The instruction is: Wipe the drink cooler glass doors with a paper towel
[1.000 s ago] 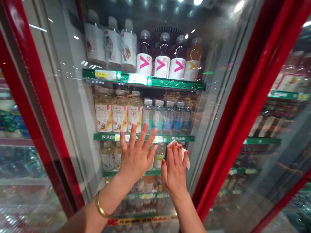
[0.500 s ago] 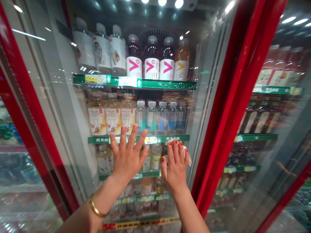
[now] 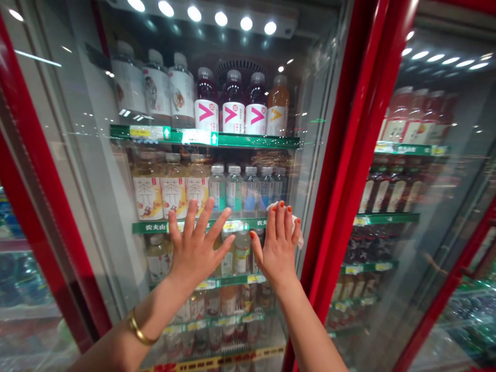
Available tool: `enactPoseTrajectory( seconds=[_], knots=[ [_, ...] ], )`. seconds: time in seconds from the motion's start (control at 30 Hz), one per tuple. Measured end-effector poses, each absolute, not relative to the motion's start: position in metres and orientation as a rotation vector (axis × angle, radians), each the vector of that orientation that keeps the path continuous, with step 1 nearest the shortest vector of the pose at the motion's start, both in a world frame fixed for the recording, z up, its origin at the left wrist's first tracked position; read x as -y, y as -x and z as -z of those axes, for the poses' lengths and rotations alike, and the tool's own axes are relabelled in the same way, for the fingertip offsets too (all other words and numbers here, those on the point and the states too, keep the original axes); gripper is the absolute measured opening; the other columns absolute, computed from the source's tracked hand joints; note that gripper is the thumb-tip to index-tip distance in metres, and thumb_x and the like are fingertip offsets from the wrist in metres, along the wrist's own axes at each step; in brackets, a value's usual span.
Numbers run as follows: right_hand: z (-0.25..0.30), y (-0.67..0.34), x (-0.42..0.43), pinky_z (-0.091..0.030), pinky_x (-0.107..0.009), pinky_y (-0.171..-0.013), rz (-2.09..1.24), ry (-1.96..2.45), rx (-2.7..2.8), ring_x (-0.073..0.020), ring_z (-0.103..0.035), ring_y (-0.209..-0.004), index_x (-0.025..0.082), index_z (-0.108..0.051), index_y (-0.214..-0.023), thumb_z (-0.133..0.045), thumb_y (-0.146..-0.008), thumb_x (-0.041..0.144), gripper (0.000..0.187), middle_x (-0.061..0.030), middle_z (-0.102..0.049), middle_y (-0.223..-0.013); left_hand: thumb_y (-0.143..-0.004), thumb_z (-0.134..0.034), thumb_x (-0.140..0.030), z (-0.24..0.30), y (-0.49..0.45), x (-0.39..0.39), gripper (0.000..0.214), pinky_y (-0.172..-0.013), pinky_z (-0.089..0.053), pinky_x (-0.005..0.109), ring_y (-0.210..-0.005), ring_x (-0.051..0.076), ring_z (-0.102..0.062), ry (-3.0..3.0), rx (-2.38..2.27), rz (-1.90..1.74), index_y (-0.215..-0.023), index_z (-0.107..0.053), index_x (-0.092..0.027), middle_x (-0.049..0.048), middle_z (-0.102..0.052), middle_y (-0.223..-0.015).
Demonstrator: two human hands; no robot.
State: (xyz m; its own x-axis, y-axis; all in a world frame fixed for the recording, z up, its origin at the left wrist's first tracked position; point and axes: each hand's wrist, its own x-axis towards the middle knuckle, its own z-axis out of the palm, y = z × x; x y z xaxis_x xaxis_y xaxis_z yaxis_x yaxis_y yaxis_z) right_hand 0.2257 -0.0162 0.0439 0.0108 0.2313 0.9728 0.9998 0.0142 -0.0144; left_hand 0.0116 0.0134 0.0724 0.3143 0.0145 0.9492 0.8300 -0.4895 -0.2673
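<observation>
My left hand point(image 3: 197, 250) lies flat with fingers spread on the glass door point(image 3: 310, 103) of a drinks fridge, a gold bangle point(image 3: 141, 328) on its wrist. To its right, my right hand point(image 3: 277, 248), with orange nails, presses a crumpled white tissue point(image 3: 296, 235) flat to the same glass. Most of the tissue is hidden under the fingers. Behind the glass, tea bottles point(image 3: 147, 191) and small blue-labelled bottles point(image 3: 251, 191) stand on a shelf just above my fingertips.
A red door frame point(image 3: 337, 170) rises right of my right hand, and another red frame point(image 3: 50, 191) runs down the left. White-labelled bottles point(image 3: 233, 111) fill the upper shelf. A second fridge with pink bottles point(image 3: 414, 116) stands at the right.
My right hand has slid up the glass with the tissue, its fingertips now above the green shelf strip. My left hand stays nearly in place. The view has shifted slightly.
</observation>
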Motion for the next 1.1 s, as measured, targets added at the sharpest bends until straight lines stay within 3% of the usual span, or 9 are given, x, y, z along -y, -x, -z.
enactPoseTrajectory(
  seconds=[0.1, 0.23, 0.37, 0.53, 0.7, 0.8, 0.9, 1.03, 1.1],
  knots=[
    [-0.04, -0.232, 0.019, -0.015, -0.06, -0.141, 1.074, 1.329, 1.438, -0.0301, -0.003, -0.176, 0.019, 0.003, -0.18, -0.047, -0.113, 0.044, 0.087, -0.0107, -0.011, -0.188, -0.103, -0.066, -0.055, -0.071, -0.013, -0.02, 0.081, -0.141, 0.006, 0.067, -0.176, 0.033, -0.004, 1.759, 0.743, 1.226, -0.174, -0.031, -0.039, 0.0024, -0.015, -0.187],
    [-0.04, -0.238, 0.022, -0.013, -0.064, -0.141, 1.097, 1.275, 1.501, -0.0321, 0.002, -0.176, 0.017, 0.005, -0.179, -0.05, -0.112, 0.047, 0.092, -0.0129, -0.009, -0.188, -0.104, -0.065, -0.056, -0.07, -0.013, -0.022, 0.08, -0.141, 0.006, 0.067, -0.176, 0.032, -0.002, 1.742, 0.752, 1.205, -0.174, -0.03, -0.04, 0.0019, -0.013, -0.187],
    [-0.038, -0.249, 0.027, -0.014, -0.07, -0.138, 1.144, 1.317, 1.443, -0.0403, -0.016, -0.173, 0.02, -0.006, -0.18, -0.056, -0.109, 0.058, 0.095, -0.0174, -0.026, -0.185, -0.103, -0.067, -0.056, -0.069, -0.012, -0.023, 0.083, -0.141, 0.004, 0.067, -0.176, 0.032, -0.004, 1.738, 0.756, 1.209, -0.175, -0.028, -0.042, 0.0007, -0.012, -0.187],
    [-0.044, -0.266, 0.031, -0.034, -0.055, -0.135, 1.158, 1.188, 1.491, -0.0341, -0.039, -0.166, 0.026, -0.007, -0.181, -0.061, -0.109, 0.042, 0.091, -0.0147, -0.035, -0.182, -0.1, -0.071, -0.053, -0.07, -0.015, -0.022, 0.086, -0.141, 0.002, 0.068, -0.175, 0.035, -0.01, 1.752, 0.757, 1.26, -0.174, -0.028, -0.045, -0.0005, -0.015, -0.186],
    [-0.044, -0.226, 0.023, -0.019, -0.064, -0.14, 1.01, 1.237, 1.595, -0.0349, -0.015, -0.175, 0.022, 0.007, -0.179, -0.048, -0.113, 0.042, 0.089, -0.0128, -0.016, -0.187, -0.1, -0.07, -0.052, -0.073, -0.008, -0.014, 0.085, -0.141, -0.004, 0.064, -0.174, 0.033, -0.018, 1.816, 0.738, 1.278, -0.174, -0.029, -0.042, 0.0026, -0.028, -0.183],
    [-0.025, -0.211, 0.024, -0.012, -0.054, -0.143, 1.069, 1.156, 1.884, -0.0277, -0.015, -0.175, 0.024, 0.001, -0.179, -0.052, -0.111, 0.047, 0.089, -0.0074, -0.024, -0.186, -0.103, -0.068, -0.049, -0.074, 0.014, -0.011, 0.084, -0.142, -0.006, 0.058, -0.173, 0.029, -0.022, 1.848, 0.722, 1.272, -0.175, -0.026, -0.04, 0.0033, -0.037, -0.18],
    [-0.013, -0.232, 0.029, -0.008, -0.048, -0.144, 1.13, 1.139, 1.965, -0.0214, -0.015, -0.175, 0.03, -0.005, -0.18, -0.053, -0.111, 0.047, 0.086, -0.0014, -0.028, -0.185, -0.103, -0.068, -0.047, -0.072, 0.039, -0.017, 0.083, -0.142, 0.0, 0.06, -0.175, 0.028, -0.016, 1.846, 0.744, 1.241, -0.174, -0.027, -0.043, 0.0012, -0.035, -0.18],
    [-0.041, -0.243, 0.024, -0.007, -0.067, -0.141, 1.034, 1.382, 1.54, -0.0307, 0.007, -0.175, 0.019, 0.005, -0.179, -0.041, -0.114, 0.039, 0.082, -0.0129, -0.006, -0.188, -0.103, -0.067, -0.048, -0.068, 0.051, -0.028, 0.086, -0.14, 0.012, 0.064, -0.176, 0.028, -0.002, 1.868, 0.729, 1.222, -0.176, -0.021, -0.042, 0.0021, -0.029, -0.183],
    [-0.056, -0.219, 0.015, -0.01, -0.07, -0.139, 0.966, 1.448, 1.396, -0.0328, 0.009, -0.175, 0.018, 0.004, -0.179, -0.039, -0.114, 0.043, 0.082, -0.0142, -0.005, -0.188, -0.104, -0.066, -0.047, -0.066, 0.051, -0.032, 0.087, -0.139, 0.014, 0.065, -0.176, 0.028, 0.0, 1.879, 0.722, 1.241, -0.177, -0.018, -0.041, 0.0033, -0.027, -0.183]
  ],
)
